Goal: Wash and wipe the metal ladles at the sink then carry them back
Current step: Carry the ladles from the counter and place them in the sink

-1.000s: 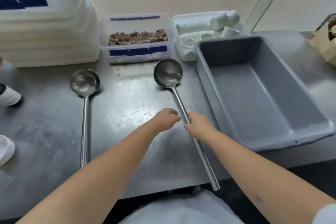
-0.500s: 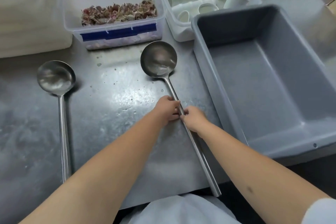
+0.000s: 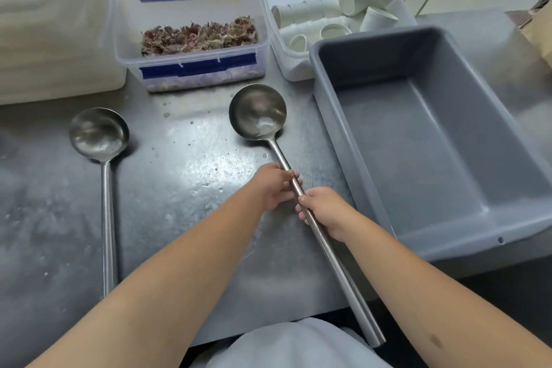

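Two long-handled metal ladles lie on the wet steel counter [image 3: 191, 176]. The right ladle [image 3: 258, 112] has its bowl near the middle and its handle running down past the counter's front edge. My left hand [image 3: 276, 184] grips that handle from the left, fingers curled round it. Just below, my right hand [image 3: 324, 210] grips the same handle. The left ladle [image 3: 100, 134] lies apart at the left, bowl up, handle pointing toward me, with neither hand on it.
A grey plastic tub [image 3: 343, 116] stands close on the right of the held ladle. Behind are a clear box of dried flowers [image 3: 194, 39], a white box of paper cups [image 3: 328, 18] and stacked white containers [image 3: 53, 27] at the back left.
Both hands have closed round the right ladle's handle, where a second ago they only reached it. The ladle's handle end now looks raised toward me; the view shifted too.
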Demonstrator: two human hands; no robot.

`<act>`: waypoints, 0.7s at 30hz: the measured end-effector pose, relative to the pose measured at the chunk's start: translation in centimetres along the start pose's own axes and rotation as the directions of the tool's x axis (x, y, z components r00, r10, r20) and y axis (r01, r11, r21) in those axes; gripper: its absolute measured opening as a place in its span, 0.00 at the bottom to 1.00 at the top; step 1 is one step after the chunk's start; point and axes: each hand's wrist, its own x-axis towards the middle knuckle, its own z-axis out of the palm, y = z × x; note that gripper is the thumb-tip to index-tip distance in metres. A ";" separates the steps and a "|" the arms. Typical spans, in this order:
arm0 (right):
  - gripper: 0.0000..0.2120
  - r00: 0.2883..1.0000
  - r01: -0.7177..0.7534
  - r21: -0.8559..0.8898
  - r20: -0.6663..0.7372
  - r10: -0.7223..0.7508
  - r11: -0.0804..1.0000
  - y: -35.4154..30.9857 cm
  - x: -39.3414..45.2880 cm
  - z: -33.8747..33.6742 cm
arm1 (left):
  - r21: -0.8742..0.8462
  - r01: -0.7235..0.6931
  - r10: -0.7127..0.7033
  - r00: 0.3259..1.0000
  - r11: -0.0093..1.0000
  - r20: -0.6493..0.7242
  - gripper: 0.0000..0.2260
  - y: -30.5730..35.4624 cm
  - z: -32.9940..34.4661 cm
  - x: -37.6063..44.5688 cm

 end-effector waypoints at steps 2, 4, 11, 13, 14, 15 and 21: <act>0.08 1.000 -0.010 0.006 0.011 0.010 1.000 -0.2 -0.4 0.0 | -0.032 0.011 -0.011 1.000 0.999 -0.005 0.04 -0.1 -0.1 -0.4; 0.08 1.000 -0.024 0.010 0.020 0.024 1.000 -0.4 -1.2 -0.1 | -0.046 0.013 -0.013 1.000 0.999 -0.010 0.04 -0.3 -0.2 -1.2; 0.11 0.994 -0.012 -0.070 0.105 0.020 0.997 -2.0 -4.7 0.5 | -0.092 -0.040 0.036 0.998 0.995 -0.043 0.05 -1.0 -1.3 -5.6; 0.10 0.989 0.001 -0.116 0.146 0.016 0.993 -2.5 -5.8 0.8 | -0.103 -0.056 0.050 0.997 0.993 -0.054 0.04 -1.1 -1.9 -7.1; 0.10 0.986 0.013 -0.135 0.169 0.010 0.991 -2.8 -6.2 0.9 | -0.118 -0.069 0.062 0.996 0.991 -0.062 0.04 -1.1 -2.1 -7.8; 0.09 0.982 0.027 -0.152 0.191 0.002 0.988 -3.1 -6.7 1.2 | -0.135 -0.085 0.076 0.994 0.987 -0.073 0.04 -1.2 -2.5 -8.5; 0.06 0.941 0.102 -0.217 0.339 -0.023 0.971 -4.8 -8.6 2.5 | -0.206 -0.185 0.151 0.974 0.961 -0.170 0.05 -1.7 -3.9 -12.9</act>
